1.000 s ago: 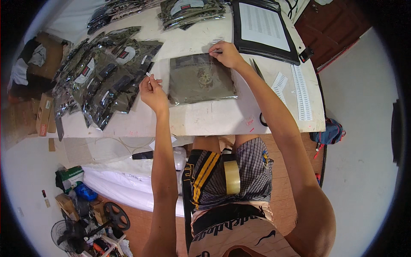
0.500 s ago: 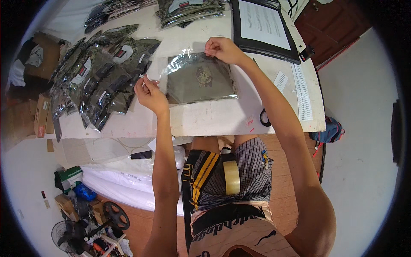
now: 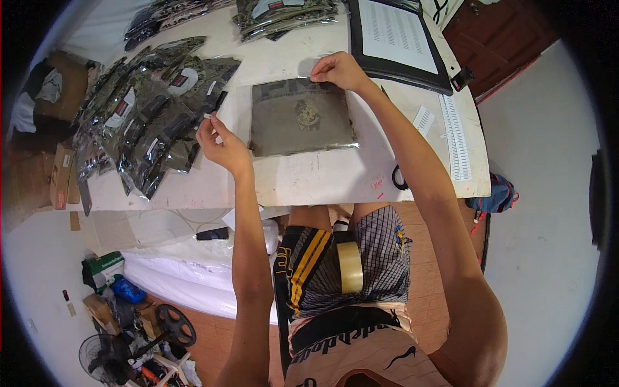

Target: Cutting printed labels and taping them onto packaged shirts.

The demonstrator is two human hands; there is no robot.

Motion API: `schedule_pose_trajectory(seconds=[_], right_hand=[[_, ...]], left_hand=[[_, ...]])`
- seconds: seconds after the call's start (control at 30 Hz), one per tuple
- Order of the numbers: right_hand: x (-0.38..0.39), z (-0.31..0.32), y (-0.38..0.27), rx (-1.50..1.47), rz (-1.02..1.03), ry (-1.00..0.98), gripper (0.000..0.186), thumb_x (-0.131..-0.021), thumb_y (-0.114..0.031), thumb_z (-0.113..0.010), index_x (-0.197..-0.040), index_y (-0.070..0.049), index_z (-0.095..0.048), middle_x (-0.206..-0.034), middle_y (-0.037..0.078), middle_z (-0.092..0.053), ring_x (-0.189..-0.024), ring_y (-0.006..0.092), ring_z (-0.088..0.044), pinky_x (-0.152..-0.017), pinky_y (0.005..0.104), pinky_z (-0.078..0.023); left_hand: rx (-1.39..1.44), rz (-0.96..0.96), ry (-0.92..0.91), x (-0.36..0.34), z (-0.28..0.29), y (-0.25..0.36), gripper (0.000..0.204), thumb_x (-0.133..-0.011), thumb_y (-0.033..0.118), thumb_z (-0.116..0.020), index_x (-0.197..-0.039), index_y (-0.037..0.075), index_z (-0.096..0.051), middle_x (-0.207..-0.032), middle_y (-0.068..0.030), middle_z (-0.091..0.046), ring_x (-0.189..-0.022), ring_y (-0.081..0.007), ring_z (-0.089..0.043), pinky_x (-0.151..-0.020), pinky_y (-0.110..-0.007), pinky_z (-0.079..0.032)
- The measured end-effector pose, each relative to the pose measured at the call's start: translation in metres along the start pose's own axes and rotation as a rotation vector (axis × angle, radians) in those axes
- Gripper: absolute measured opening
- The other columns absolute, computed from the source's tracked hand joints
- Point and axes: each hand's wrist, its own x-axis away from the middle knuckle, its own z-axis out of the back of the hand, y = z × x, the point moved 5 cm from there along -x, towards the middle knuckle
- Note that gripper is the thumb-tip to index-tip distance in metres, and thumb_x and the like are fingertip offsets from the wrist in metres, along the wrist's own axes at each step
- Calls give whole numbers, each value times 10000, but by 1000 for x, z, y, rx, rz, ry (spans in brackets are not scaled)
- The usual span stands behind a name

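Note:
A clear plastic bag with a folded dark olive garment inside (image 3: 284, 122) lies flat on the white table (image 3: 225, 187); a round printed emblem shows through it. My right hand (image 3: 338, 71) pinches at the bag's far edge, thumb and fingertips together. To the left of the bag, my left hand (image 3: 222, 147) is raised with a small white label (image 3: 207, 116) between thumb and fingertip, its other fingers curled. Close to that hand lies a spread heap of bagged camouflage garments (image 3: 148, 122), several with white labels on them.
More bagged camouflage garments (image 3: 287, 18) are stacked at the far edge. A black folder with a printed sheet (image 3: 400, 39) lies at the far right. Nearer are strips of white labels (image 3: 456, 142) and black scissor handles (image 3: 400, 177). A tape roll (image 3: 350, 267) rests on my lap.
My left hand has drawn slightly left with the white label. The bag's clear, shiny top no longer stands up over the garment, and print near its far edge now shows. My right hand has shifted slightly.

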Motion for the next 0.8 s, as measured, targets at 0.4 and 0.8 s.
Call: schedule_pose_trajectory(seconds=[0.4,0.8], right_hand=[[11,0,8,146,-42,161,105,-706,-92,-764,-785,-40,-718,-752,65,-706,-692,126,-650,-679,256,-503],[2,4,6,605,110,301,319,-707,-312,-753,-909,-68,-717,-882,127,-702,-818,251,-675,-756,335,-518]], left_hand=[[138,-172,-450,25,-33,35,147,-936,66,-539,-1001,-55,-594,-971,-147,-704,-861,-219,-662,-787,-320,-498],[-10,-29,-747,32,-56,16,150,-974,102,-495,-1005,-31,-557,-1019,-146,-698,-896,-156,-650,-784,-267,-475]])
